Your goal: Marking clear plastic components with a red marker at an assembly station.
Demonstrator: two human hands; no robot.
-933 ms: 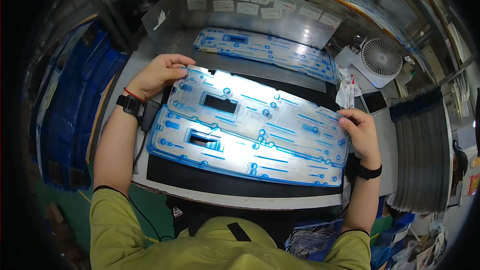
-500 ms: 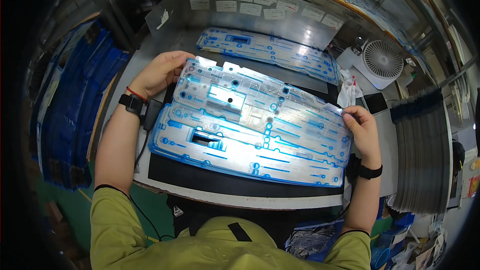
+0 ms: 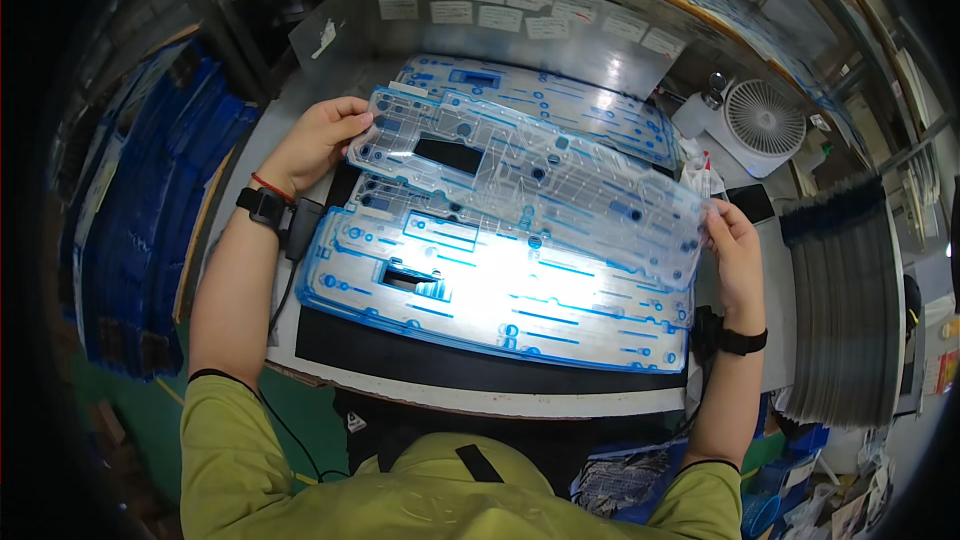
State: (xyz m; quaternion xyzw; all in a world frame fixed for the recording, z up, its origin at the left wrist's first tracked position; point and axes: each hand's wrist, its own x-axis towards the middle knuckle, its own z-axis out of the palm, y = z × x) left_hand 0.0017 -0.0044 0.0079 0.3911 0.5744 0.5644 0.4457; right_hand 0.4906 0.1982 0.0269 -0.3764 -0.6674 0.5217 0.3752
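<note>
Now the left hand (image 3: 325, 135) grips the left end of a clear, blue-marked sheet (image 3: 590, 202), which is raised farther back than before, above the front stack (image 3: 560, 342); paper labels (image 3: 500, 18) behind carry writing too small to read; the right hand (image 3: 735, 245) grips the sheet's right end.
</note>
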